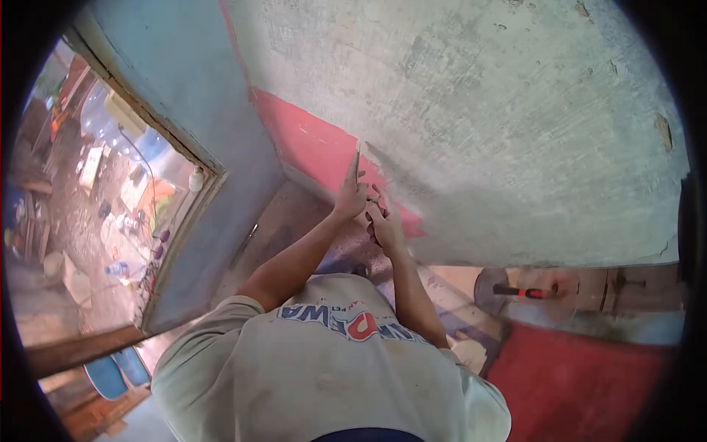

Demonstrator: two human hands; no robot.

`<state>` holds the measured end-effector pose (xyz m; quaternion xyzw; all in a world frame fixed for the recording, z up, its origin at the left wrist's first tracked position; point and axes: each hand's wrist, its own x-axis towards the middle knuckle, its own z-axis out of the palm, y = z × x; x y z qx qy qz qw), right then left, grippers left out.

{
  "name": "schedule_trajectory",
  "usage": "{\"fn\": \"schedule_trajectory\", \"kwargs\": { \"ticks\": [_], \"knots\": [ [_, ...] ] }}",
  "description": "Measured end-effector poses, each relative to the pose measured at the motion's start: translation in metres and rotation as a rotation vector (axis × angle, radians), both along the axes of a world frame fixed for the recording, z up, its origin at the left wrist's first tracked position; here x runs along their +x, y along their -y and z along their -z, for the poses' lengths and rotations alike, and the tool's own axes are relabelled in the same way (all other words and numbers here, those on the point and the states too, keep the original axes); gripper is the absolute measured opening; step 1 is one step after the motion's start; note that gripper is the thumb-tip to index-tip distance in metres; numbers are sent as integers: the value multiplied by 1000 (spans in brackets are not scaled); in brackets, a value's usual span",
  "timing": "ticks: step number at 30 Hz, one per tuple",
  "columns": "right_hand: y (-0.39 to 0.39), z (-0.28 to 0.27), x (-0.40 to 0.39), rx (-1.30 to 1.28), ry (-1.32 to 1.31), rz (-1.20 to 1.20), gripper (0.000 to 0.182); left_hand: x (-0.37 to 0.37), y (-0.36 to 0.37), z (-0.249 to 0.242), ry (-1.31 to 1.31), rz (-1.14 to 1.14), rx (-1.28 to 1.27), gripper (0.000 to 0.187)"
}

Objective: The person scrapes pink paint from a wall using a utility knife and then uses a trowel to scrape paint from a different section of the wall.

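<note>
My left hand point(352, 194) is raised in front of the wall point(471, 132), one finger stretched upward along a thin pale edge. Its other fingers are partly curled, and I cannot make out what they hold. Just below and to the right, my right hand point(384, 227) is closed, its fingers bent round something small and dark that is mostly hidden. The two hands are close together. Behind them the wall has a bright pink patch point(309, 136), bordered by a rough grey-white coat.
A bluish wall point(177, 81) meets the coated wall in a corner. To the left, a wood-framed opening point(210, 180) shows cluttered ground with bottles and boards. A tool with a black and red handle point(526, 292) lies at right, near a red surface point(574, 383).
</note>
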<state>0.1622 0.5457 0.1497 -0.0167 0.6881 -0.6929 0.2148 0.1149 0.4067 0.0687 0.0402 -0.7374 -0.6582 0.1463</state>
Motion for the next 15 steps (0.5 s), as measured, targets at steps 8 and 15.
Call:
{"fn": "schedule_trajectory", "kwargs": {
  "ticks": [8, 15],
  "knots": [
    [-53, 43, -53, 17, -120, -153, 52, -16, -45, -1, 140, -121, 9, 88],
    [-84, 52, -63, 250, -259, -180, 52, -14, -73, 16, 30, -146, 3, 95]
  ]
}}
